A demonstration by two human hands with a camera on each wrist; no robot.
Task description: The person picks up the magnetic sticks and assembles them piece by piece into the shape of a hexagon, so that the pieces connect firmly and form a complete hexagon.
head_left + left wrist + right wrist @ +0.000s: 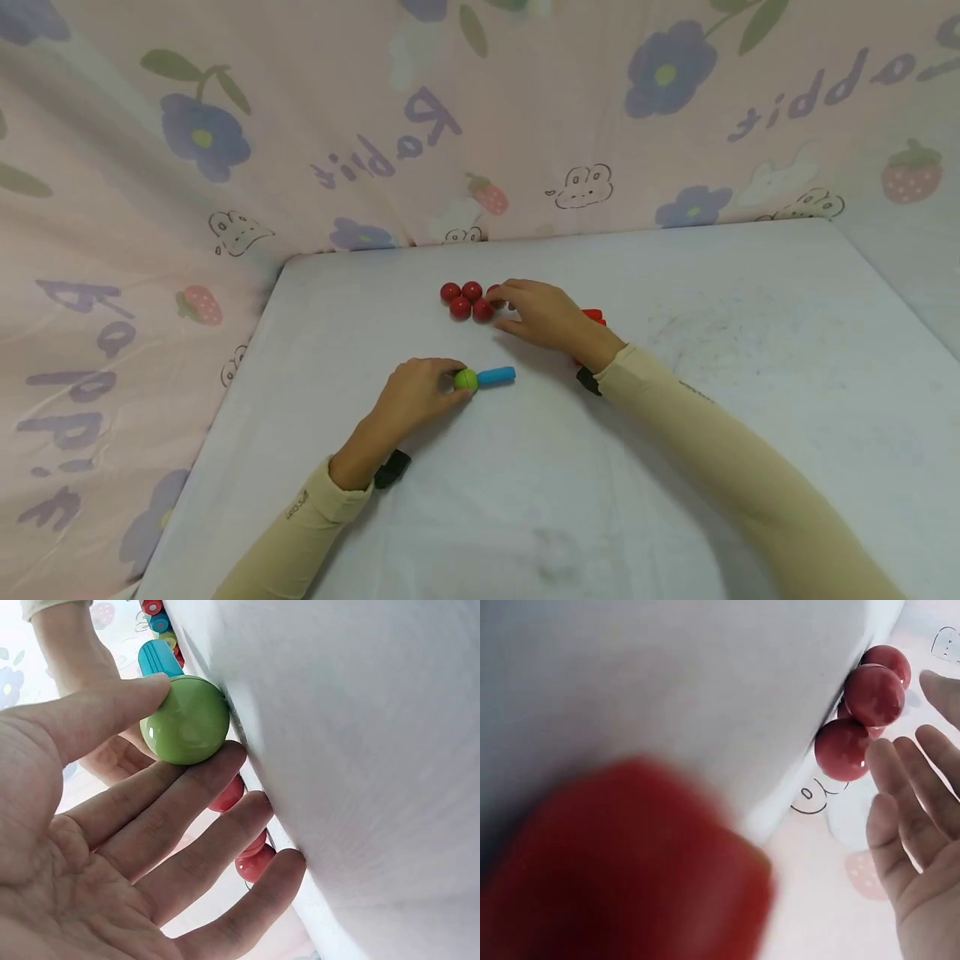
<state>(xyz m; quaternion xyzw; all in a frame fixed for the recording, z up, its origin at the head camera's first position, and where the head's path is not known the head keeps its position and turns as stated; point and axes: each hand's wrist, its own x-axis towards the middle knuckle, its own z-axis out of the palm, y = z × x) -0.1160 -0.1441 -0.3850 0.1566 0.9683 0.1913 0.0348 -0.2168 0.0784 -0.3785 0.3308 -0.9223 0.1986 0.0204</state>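
The left hand (412,393) pinches the green ball (466,381) at the blue stick's (497,377) end on the table (480,508), right hand (546,317) loosely spread by the red balls (460,308), all probably light, hard, kinda slick, so grab 'em mid-ball.

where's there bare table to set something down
Bare: the table right of the right sleeve; between it and the left sleeve; and left of the red balls, beyond the left hand. Crowded: the middle, with the right hand at the red balls, a red object by its wrist, and the left hand's green ball.
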